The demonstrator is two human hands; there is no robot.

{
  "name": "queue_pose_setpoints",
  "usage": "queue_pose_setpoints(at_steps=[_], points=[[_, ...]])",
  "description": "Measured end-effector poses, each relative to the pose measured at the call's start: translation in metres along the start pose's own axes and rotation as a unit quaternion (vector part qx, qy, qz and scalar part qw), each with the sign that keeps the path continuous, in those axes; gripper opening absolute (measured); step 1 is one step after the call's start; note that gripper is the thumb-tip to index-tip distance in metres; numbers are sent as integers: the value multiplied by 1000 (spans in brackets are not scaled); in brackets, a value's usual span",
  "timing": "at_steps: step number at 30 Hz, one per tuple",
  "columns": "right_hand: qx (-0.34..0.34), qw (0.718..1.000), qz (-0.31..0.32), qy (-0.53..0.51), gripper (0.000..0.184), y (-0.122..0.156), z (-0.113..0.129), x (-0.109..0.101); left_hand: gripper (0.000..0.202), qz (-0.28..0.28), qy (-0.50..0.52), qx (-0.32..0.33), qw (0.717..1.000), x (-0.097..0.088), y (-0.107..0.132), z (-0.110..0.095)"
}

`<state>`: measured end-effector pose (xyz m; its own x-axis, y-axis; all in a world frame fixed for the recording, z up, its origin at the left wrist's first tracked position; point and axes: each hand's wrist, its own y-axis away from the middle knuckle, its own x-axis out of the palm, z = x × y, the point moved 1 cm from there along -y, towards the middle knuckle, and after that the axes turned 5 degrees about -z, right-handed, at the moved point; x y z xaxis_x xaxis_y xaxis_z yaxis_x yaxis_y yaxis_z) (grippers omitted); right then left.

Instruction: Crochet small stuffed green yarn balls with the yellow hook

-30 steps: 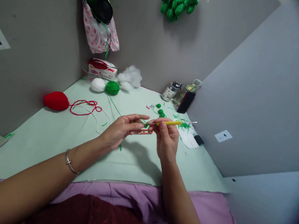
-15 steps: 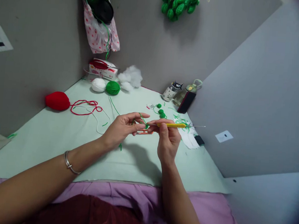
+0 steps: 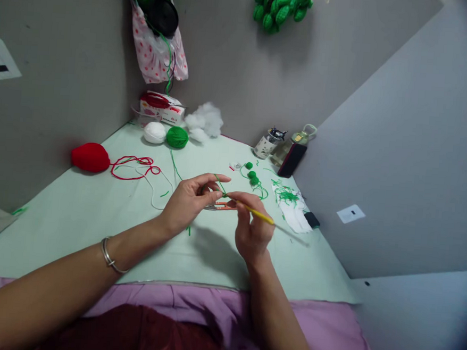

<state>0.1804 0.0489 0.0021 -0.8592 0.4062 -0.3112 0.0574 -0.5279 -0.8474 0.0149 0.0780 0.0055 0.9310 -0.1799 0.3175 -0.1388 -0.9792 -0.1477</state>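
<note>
My right hand (image 3: 254,230) grips a crochet hook (image 3: 261,216) by its yellow handle, the bare metal end slanting down to the right. The hook's tip meets a small bit of green yarn (image 3: 224,194) between the two hands. My left hand (image 3: 192,199) pinches that yarn between thumb and fingers, and a strand runs up over its raised index finger. Most of the worked piece is hidden by the fingertips. Below the hands lie orange-handled scissors (image 3: 224,206) on the table. From the green yarn ball (image 3: 177,137) a strand leads toward my left hand.
Left are a red yarn ball (image 3: 91,157) and a white yarn ball (image 3: 155,132). Stuffing (image 3: 204,122) sits at the back. Small green crocheted balls (image 3: 252,177), green scraps (image 3: 287,196), a phone (image 3: 292,160), a bottle (image 3: 278,155) and a pen cup (image 3: 265,145) stand or lie right.
My right hand has moved slightly left and turned, so the hook has swung from nearly level to slanting down rightward. The left hand has shifted only a little.
</note>
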Motion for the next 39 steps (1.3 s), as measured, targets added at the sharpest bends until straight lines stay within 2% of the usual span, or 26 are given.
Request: queue_pose_setpoints(at_steps=[3,6,8,10,13,15,21,26,27,29,32,35,37,39], points=[[-101,988,40,109,37,3,-5,4,37,21,91,-70,993,2,-2,2],[-105,987,24,116,35,1,-6,5,40,62,148,-139,977,3,-4,4],[-62,997,-8,48,31,-1,-4,2,39,78,161,-165,970,1,-5,3],[15,998,-43,-47,25,-4,-2,-1,38,77,170,-174,967,-1,-6,2],[140,971,-71,-180,18,-8,-2,-3,37,72,178,-164,968,-3,-7,-1],[191,952,-62,-230,15,-10,-3,-3,38,78,172,-152,970,-3,-6,-1],[228,944,-21,-235,15,-12,-5,0,42,91,121,-116,982,2,-3,2],[258,918,-35,-298,17,-12,-8,-2,35,74,105,-96,987,0,-4,1],[251,923,-39,-288,17,-11,-7,-2,34,69,97,-85,989,0,-4,0],[204,952,-45,-225,17,-9,-5,-2,33,54,75,-60,994,0,-3,-1],[49,996,-25,-64,20,-3,-2,-1,34,20,51,-39,998,1,-1,-2],[-106,991,23,83,35,1,-3,1,38,12,63,-49,997,3,-1,-2],[-159,977,36,140,43,3,-5,2,41,26,97,-78,992,3,-2,-1],[-177,971,35,154,47,3,-7,2,41,53,141,-128,980,3,-2,0]])
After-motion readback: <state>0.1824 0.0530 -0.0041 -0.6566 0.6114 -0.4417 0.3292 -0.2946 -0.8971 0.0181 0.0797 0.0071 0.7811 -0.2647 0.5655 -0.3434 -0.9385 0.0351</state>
